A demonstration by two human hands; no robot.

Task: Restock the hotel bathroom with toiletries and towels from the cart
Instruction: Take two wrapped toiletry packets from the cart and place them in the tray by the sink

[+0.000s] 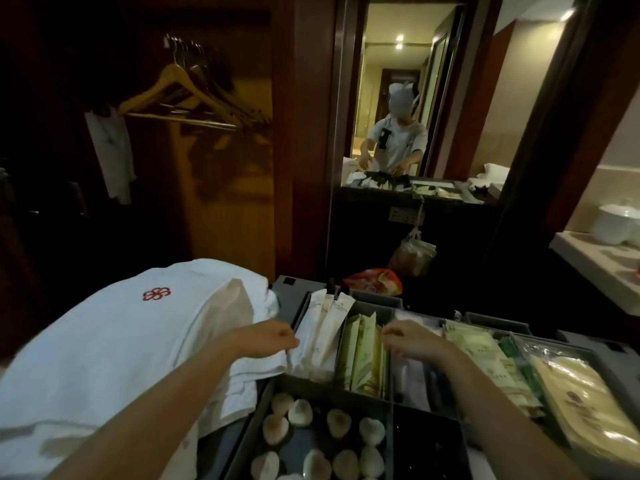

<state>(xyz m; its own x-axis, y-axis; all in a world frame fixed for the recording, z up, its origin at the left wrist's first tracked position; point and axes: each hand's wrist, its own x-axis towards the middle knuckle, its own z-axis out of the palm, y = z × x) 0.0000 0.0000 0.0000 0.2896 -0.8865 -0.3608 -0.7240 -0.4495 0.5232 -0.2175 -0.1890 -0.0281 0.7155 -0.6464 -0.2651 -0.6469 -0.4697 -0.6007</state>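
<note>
A folded white towel (121, 323) with a red flower mark lies left of the left hand (266, 339), whose curled fingers meet the upright white packets (323, 336) just right of it; whether they pinch one I cannot tell. Green packets (363, 355) stand between the hands. The right hand (414, 339) curls down beside them, its hold equally unclear. Round soaps (313, 429) lie below both hands

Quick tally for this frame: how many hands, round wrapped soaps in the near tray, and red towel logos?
Hands: 2, left hand and right hand
Round wrapped soaps: 9 plainly visible
Red towel logos: 1
Total: 12
</note>
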